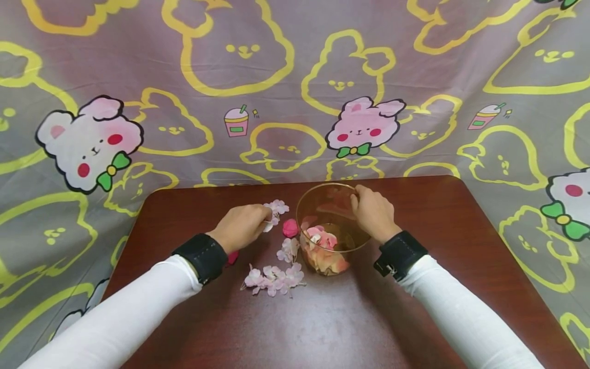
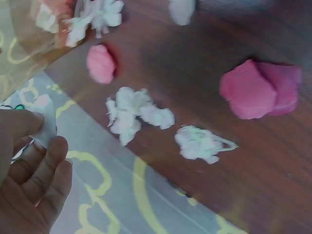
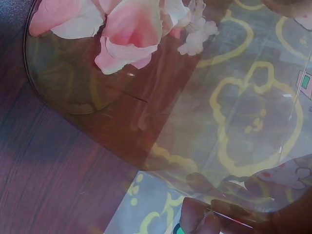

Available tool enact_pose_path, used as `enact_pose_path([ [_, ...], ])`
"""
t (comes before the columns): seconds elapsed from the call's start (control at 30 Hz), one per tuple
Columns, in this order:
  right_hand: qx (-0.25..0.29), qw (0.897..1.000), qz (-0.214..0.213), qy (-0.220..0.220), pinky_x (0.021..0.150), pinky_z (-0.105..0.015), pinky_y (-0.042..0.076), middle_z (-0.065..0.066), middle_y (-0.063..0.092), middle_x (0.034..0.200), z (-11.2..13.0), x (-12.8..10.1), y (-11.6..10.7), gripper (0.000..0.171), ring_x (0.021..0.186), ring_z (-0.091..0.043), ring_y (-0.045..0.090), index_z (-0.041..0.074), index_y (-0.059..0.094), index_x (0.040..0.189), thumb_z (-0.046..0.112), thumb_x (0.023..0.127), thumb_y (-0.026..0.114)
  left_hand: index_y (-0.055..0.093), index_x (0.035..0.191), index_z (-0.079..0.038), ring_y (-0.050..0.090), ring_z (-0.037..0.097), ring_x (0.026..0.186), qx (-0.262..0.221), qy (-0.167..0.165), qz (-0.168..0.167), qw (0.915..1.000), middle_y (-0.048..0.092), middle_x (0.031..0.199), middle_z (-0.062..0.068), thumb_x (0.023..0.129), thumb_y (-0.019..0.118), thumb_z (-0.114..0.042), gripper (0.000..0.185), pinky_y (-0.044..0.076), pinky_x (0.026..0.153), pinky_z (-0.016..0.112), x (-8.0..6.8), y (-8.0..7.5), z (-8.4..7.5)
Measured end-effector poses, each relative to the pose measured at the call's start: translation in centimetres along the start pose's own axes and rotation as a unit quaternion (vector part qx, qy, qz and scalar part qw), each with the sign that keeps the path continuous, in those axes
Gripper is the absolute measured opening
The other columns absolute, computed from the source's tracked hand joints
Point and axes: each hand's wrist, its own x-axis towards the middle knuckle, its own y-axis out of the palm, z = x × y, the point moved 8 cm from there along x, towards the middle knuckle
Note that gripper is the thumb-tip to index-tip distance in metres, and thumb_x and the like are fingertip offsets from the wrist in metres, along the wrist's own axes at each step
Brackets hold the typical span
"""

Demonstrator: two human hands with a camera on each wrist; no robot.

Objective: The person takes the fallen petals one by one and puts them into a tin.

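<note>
Between thumb and fingers, my left hand (image 1: 244,225) pinches a small whitish petal (image 2: 47,122), held above the table to the left of the bowl. A clear amber bowl (image 1: 340,251) stands tilted on the table, and my right hand (image 1: 374,212) grips its rim at the far right. Inside lie pink and peach artificial flower petals (image 3: 134,36), with a small pale blossom (image 3: 197,36) among them. Beyond my left fingertips, pale pink blossoms (image 2: 139,114) lie on the tabletop. A bright pink flower piece (image 1: 290,228) rests close to the bowl's left side.
On the brown table (image 1: 415,318), a row of pale pink blossoms (image 1: 274,279) lies in front of the bowl. Dark pink petals (image 2: 258,90) lie partly hidden under my left wrist. A grey patterned cloth (image 1: 276,143) hangs right behind the table's far edge.
</note>
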Motion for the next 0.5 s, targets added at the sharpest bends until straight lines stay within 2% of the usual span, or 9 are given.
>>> enact_pose_path([
  [0.3, 0.003, 1.0, -0.006, -0.001, 0.052, -0.038, 0.038, -0.01, 0.058, 0.073, 0.0, 0.0, 0.0, 0.021, 0.07, -0.031, 0.062, 0.009, 0.059, 0.092, 0.026, 0.104, 0.051, 0.068, 0.092, -0.007, 0.061, 0.017, 0.075, -0.013, 0.0, -0.028, 0.9995, 0.067, 0.082, 0.005, 0.091, 0.072, -0.008, 0.004, 0.055, 0.07, 0.036, 1.5, -2.9, -1.0],
  [0.5, 0.005, 1.0, -0.007, -0.001, 0.052, -0.038, 0.038, -0.011, 0.059, 0.075, -0.1, 0.0, 0.1, 0.021, 0.07, -0.031, 0.063, 0.009, 0.059, 0.094, 0.026, 0.104, 0.051, 0.067, 0.093, -0.008, 0.059, 0.019, 0.079, -0.042, -0.016, -0.019, 0.9988, 0.066, 0.084, 0.005, 0.093, 0.071, -0.011, 0.005, 0.055, 0.074, 0.036, 2.6, -4.0, -1.5],
])
